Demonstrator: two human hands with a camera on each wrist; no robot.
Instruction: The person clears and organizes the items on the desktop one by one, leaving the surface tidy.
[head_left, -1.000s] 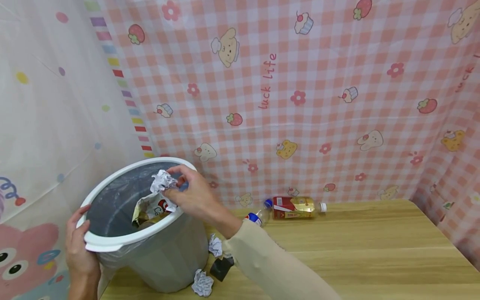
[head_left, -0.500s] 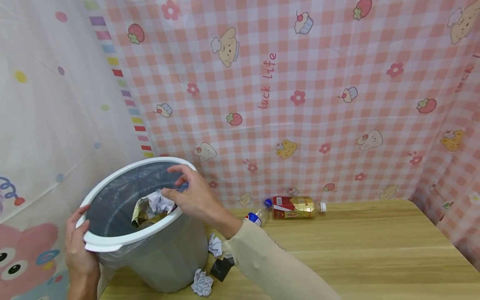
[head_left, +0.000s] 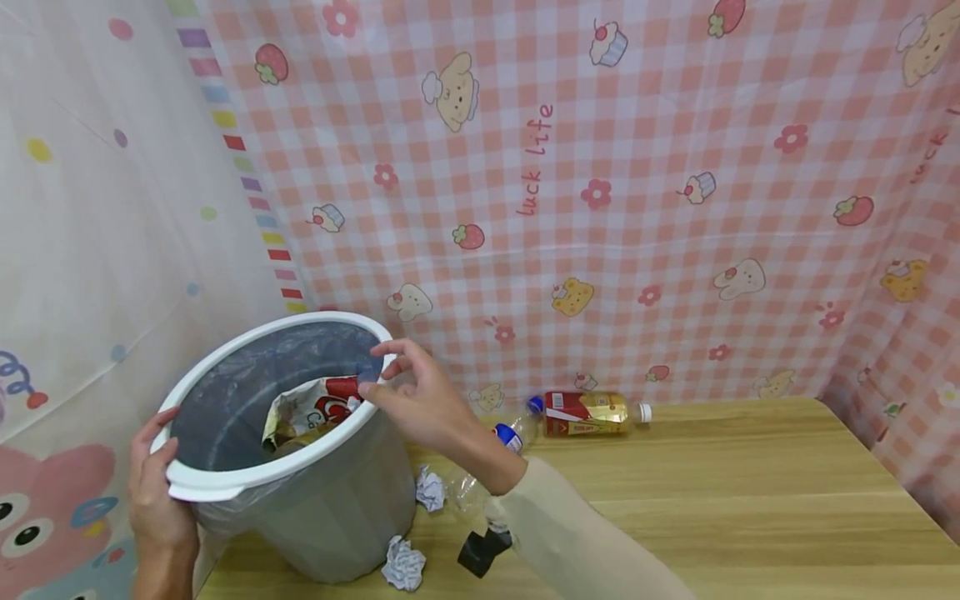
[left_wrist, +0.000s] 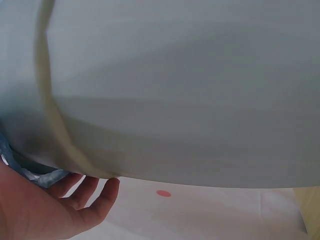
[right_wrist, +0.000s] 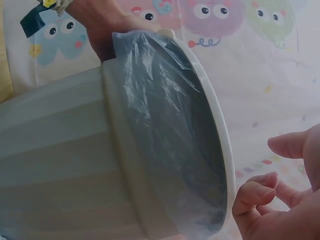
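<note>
My left hand point(head_left: 159, 500) grips the white rim point(head_left: 206, 487) of a grey trash bin point(head_left: 345, 517) on its left side. In the left wrist view its fingertips point(left_wrist: 111, 190) bend against the bin's outer wall. Over the right side of the rim is my right hand point(head_left: 420, 400), its fingers loosely bent with nothing between them. The right wrist view shows this hand point(right_wrist: 285, 195) beside the bin's mouth, thumb and fingertips apart. Inside the bin, a crumpled snack bag point(head_left: 311, 412) in red, white and yellow shows above the rim. A clear plastic liner point(right_wrist: 155, 100) folds over the bin's edge.
Two crumpled paper balls, one nearer point(head_left: 404, 564) and one farther point(head_left: 430, 489), lie right of the bin on the wooden table point(head_left: 675, 500). A clear blue-labelled bottle point(head_left: 468, 496) lies partly behind my right wrist. A red-and-gold bottle point(head_left: 588, 414) lies by the checked cloth point(head_left: 637, 250).
My right hand has let go of a crumpled paper ball, which dropped into the bin. The hand then moved right toward the rim. My left hand keeps its hold.
</note>
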